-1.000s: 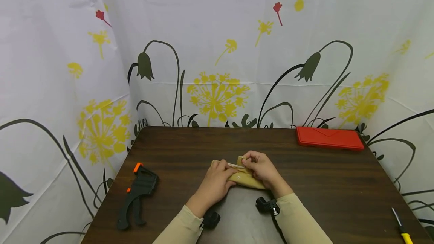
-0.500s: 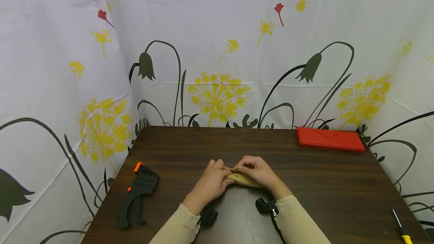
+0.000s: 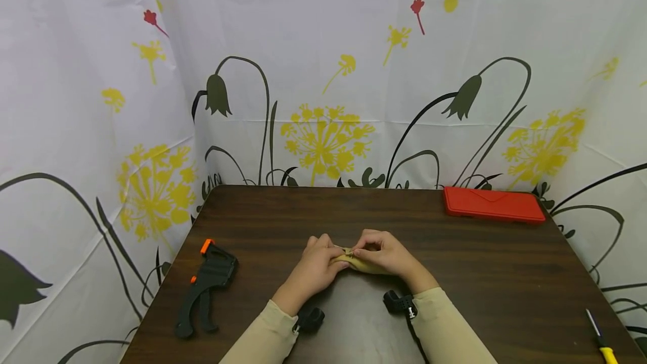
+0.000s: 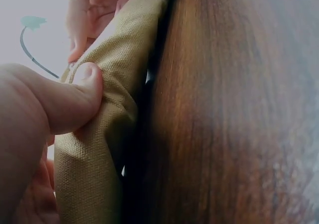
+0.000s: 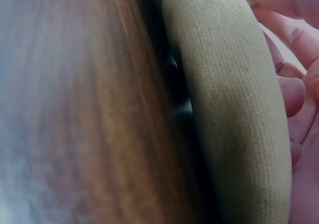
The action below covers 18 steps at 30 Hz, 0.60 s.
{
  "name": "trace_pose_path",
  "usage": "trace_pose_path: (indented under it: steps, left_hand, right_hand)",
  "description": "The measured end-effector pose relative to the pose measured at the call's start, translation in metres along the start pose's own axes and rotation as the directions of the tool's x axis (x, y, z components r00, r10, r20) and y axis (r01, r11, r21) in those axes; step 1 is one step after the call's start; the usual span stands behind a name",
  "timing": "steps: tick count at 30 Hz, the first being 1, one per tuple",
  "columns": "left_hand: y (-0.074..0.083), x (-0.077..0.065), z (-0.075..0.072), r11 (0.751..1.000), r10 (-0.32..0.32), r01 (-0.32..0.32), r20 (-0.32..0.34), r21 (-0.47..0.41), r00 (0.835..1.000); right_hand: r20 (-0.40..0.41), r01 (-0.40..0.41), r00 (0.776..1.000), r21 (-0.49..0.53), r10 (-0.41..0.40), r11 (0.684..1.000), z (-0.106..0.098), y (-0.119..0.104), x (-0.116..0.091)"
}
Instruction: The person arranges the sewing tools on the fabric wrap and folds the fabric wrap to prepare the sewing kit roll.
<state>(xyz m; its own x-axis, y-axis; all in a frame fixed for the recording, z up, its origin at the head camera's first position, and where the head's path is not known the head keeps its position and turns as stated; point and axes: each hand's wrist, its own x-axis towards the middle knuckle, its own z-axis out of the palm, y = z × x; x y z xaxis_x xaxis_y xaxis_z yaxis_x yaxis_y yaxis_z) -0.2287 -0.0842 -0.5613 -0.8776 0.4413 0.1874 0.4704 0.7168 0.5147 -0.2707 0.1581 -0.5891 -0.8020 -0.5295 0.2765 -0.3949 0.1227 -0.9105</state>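
Observation:
A tan canvas pouch (image 3: 361,265) with a flap lies between both hands at the middle of the table, its woven cloth close up in the left wrist view. My left hand (image 3: 314,267) grips its left part, the thumb (image 4: 84,92) pressed on the front cloth near the upper edge. At that edge my right hand (image 3: 386,254) pinches the flap between thumb and fingers. In the right wrist view the pouch (image 5: 229,94) bulges, with curled fingers (image 5: 291,94) behind it. What is inside the pouch is hidden.
On the left of the dark wood table (image 3: 283,212) lies a black bar clamp (image 3: 209,282) with orange pads. A red case (image 3: 492,205) sits at the back right. A yellow-handled screwdriver (image 3: 601,339) lies near the right edge. A flowered curtain (image 3: 323,44) hangs behind.
The right hand has brought the raised flap down and toward the left hand, folding it onto the pouch's front edge. Both hands now sit closer together. The clamp, case and screwdriver have not moved.

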Motion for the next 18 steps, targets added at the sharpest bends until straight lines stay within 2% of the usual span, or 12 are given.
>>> trace_pose_path:
  steps: [4, 10, 18]
  left_hand:
    - [-0.001, 0.0005, 0.0006, 1.0, 0.01, -0.01, -0.012, -0.01, 1.0]
    - [-0.0029, 0.0009, 0.0019, 1.0, -0.012, 0.012, 0.009, -0.01, 1.0]
    - [-0.0021, 0.0006, 0.0015, 0.999, -0.018, 0.019, 0.014, -0.031, 1.0]
  right_hand:
    - [0.03, 0.006, 1.0, 0.014, -0.007, 1.0, -0.0014, -0.0013, 0.0003]
    - [0.079, 0.015, 0.997, 0.063, -0.02, 0.998, -0.0027, -0.0029, 0.0003]
    - [0.054, -0.093, 0.994, -0.042, 0.095, 0.995, 0.001, -0.0038, 0.003]
